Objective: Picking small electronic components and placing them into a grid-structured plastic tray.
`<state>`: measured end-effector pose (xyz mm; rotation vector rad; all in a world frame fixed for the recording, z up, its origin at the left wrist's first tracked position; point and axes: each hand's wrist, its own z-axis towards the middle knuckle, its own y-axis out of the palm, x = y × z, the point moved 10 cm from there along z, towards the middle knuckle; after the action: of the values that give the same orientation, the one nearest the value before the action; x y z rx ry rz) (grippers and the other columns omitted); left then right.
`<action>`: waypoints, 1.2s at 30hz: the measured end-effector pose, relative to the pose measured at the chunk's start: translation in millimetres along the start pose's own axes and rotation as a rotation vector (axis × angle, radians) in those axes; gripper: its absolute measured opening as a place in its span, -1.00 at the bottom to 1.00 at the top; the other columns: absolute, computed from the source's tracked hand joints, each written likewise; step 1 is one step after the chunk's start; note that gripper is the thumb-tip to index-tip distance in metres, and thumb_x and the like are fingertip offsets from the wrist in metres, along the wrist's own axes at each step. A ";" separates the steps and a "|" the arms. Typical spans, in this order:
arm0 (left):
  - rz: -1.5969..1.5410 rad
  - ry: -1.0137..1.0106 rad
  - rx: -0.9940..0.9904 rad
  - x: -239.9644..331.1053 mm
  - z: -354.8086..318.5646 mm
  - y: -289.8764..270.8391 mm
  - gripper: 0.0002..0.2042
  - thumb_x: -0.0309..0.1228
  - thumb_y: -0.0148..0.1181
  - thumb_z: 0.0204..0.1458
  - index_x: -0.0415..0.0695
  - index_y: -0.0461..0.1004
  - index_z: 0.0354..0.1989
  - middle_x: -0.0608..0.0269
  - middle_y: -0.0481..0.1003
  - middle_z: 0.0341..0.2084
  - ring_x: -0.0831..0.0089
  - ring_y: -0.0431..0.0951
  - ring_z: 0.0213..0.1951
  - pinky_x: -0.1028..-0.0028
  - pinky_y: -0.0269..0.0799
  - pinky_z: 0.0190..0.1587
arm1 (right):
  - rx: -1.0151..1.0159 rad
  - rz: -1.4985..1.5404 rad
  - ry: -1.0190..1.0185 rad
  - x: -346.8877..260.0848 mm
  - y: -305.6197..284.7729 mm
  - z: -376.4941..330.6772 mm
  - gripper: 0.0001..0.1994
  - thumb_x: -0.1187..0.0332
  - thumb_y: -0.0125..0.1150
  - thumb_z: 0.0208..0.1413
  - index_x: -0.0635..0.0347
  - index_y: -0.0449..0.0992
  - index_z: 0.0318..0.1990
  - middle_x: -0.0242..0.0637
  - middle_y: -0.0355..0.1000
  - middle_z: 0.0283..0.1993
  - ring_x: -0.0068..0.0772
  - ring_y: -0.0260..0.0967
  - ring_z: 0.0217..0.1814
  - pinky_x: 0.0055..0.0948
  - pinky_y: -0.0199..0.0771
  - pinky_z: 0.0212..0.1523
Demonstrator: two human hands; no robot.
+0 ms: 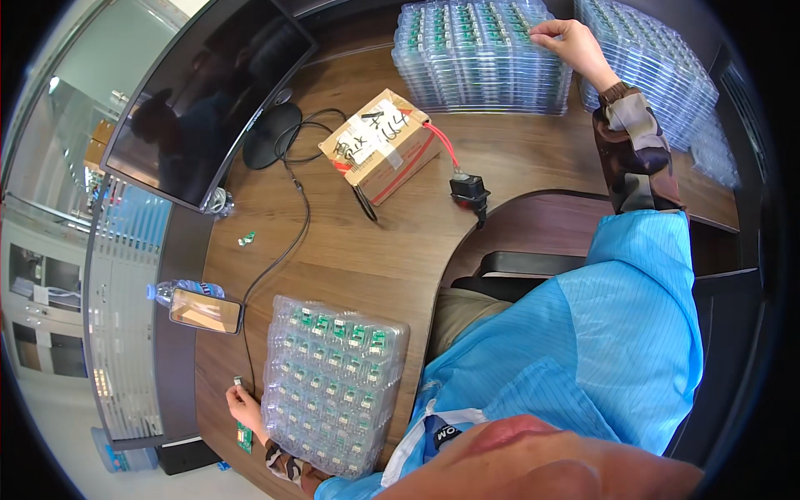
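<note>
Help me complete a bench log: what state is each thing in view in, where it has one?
Left hand: pinching a small piece
Right hand: fingers drawn together at a back tray stack; any held piece unclear
That back tray stack: boards in slots
Front tray stack: boards in slots
Monitor: screen dark
Phone: screen showing; lit or reflecting, unclear
Bottle: capped
Cardboard box: closed
Loose board: out of any tray
</note>
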<state>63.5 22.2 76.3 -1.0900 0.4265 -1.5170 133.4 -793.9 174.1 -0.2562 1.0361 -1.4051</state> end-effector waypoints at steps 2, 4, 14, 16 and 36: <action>-0.014 -0.002 -0.003 0.4 -1.3 -0.7 -0.84 -0.40 -0.04 -0.01 -0.25 0.38 -0.42 0.16 0.41 -0.59 0.35 0.33 -0.54 0.45 0.27 -0.42 | -0.013 -0.001 0.015 4.1 1.1 -0.2 -0.82 0.29 0.18 -0.07 0.15 0.56 -0.33 -0.37 0.46 -0.45 -0.60 0.33 -0.49 -0.62 0.39 -0.38; -0.012 -0.003 -0.002 1.2 -1.1 -1.8 -0.84 -0.40 -0.05 -0.01 -0.25 0.38 -0.42 0.16 0.41 -0.59 0.35 0.33 -0.54 0.45 0.27 -0.42 | -0.015 0.004 -0.014 3.0 4.9 4.3 -0.81 0.29 0.18 -0.08 0.15 0.55 -0.33 -0.37 0.46 -0.46 -0.58 0.33 -0.50 -0.61 0.38 -0.39; -0.098 0.031 -0.008 14.7 0.6 8.5 -0.84 -0.39 -0.05 0.00 -0.21 0.39 -0.44 0.24 0.39 -0.60 0.44 0.29 -0.56 0.50 0.28 -0.43 | -0.254 -0.019 0.008 35.9 32.5 15.3 -0.69 0.19 0.04 0.04 0.16 0.47 -0.14 -0.35 0.44 -0.28 -0.56 0.33 -0.35 -0.63 0.33 -0.28; -0.050 -0.001 -0.011 -3.3 3.8 10.0 -0.83 -0.35 -0.03 0.00 -0.19 0.40 -0.41 0.21 0.41 -0.61 0.37 0.33 -0.56 0.46 0.29 -0.44 | -0.203 -0.071 0.090 35.8 19.3 16.0 -0.68 0.16 0.05 0.04 0.11 0.47 -0.12 -0.33 0.43 -0.18 -0.49 0.36 -0.21 -0.64 0.31 -0.15; -0.039 -0.173 0.065 -28.9 -3.7 1.4 -0.82 -0.28 0.00 -0.06 -0.12 0.44 -0.43 0.24 0.47 -0.55 0.25 0.43 -0.50 0.40 0.31 -0.44 | -0.822 1.139 -0.808 -420.1 157.7 -223.0 -0.85 0.51 0.03 0.01 0.34 0.44 -0.25 -0.32 0.39 -0.21 -0.57 0.28 -0.25 -0.69 0.25 -0.19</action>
<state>58.5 47.1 62.0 -1.1729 0.2359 -1.4461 151.6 -295.8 122.1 -0.6304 0.7647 0.2229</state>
